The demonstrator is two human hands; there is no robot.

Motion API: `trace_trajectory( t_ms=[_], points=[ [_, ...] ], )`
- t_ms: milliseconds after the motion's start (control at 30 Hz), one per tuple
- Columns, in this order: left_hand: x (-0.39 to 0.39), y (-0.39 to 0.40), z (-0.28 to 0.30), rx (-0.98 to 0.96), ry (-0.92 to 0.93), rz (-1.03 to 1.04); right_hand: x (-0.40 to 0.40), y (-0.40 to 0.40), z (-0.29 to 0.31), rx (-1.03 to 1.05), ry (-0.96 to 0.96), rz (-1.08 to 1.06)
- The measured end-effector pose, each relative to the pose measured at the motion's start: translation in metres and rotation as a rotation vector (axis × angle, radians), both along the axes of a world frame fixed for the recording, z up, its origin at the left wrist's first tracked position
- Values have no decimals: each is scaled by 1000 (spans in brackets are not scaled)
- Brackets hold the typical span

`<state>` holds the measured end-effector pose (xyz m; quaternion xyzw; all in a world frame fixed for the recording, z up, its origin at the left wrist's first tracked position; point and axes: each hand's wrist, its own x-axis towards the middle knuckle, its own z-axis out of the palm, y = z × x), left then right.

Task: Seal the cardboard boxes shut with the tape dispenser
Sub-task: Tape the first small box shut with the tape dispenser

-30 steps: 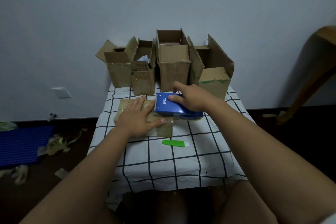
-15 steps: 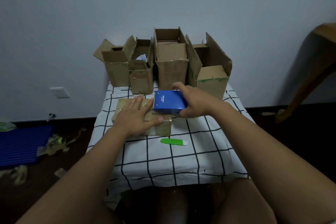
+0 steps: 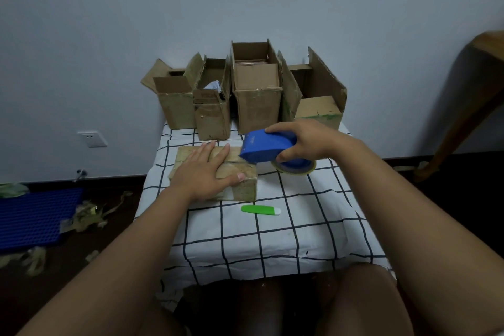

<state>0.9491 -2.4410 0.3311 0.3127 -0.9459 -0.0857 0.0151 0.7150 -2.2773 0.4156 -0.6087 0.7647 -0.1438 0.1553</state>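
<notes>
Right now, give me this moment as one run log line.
left hand: flat on closed box | right hand: gripping blue tape dispenser at box's right end | four boxes behind: open

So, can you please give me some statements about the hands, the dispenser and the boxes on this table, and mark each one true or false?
1. The left hand lies flat on the closed box. True.
2. The right hand holds a green tape dispenser. False: the tape dispenser is blue.
3. The green cutter lies on the checked cloth, nearer the person than the closed box. True.
4. All boxes at the back are taped shut. False: the four back boxes stand with flaps open.
5. The dispenser is at the box's left end. False: it is at the right end.
</notes>
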Motion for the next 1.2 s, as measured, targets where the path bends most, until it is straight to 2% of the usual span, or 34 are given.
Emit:
trace_trajectory(
  t_ms=[367, 700, 900, 1033, 1200],
  points=[
    [0, 4, 6, -5, -26, -13, -26, 27, 18, 32, -30, -17],
    [1, 4, 7, -4, -34, -35, -21, 27, -2, 65, 13, -13],
    [0, 4, 6, -47, -53, -83, -24, 27, -9, 86, -37, -21],
    [-11, 14, 9, -168, 8, -202, -20, 25, -16, 77, -53, -6],
    [-35, 39, 0, -119, 73, -261, -22, 25, -17, 62, -46, -2]
  ],
)
